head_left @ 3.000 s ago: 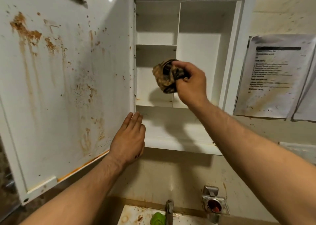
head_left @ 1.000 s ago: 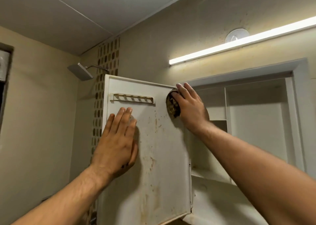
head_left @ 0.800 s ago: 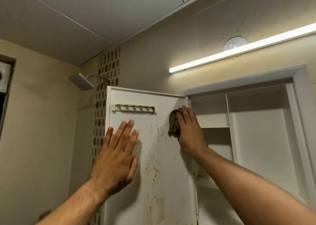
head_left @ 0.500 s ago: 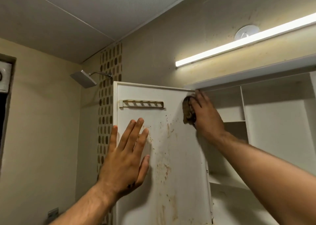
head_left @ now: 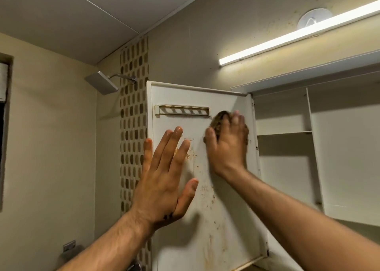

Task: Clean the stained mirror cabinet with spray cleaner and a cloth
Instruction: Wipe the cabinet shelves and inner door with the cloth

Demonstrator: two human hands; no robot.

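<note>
The mirror cabinet's door hangs open toward me, its white inner face speckled with brown stains. A slotted rack is fixed near its top. My right hand presses a dirty brown cloth flat against the upper part of the door, just right of the rack. My left hand lies flat on the door's left side, fingers spread, holding nothing. The cabinet interior with its white shelves stands open on the right. No spray cleaner is in view.
A lit tube lamp runs along the wall above the cabinet. A square shower head juts out at the left beside a strip of brown mosaic tiles. The ceiling is close overhead.
My right hand has slid the cloth from the door's top right corner down and to the left, toward the rack. The left hand stays flat on the door.
</note>
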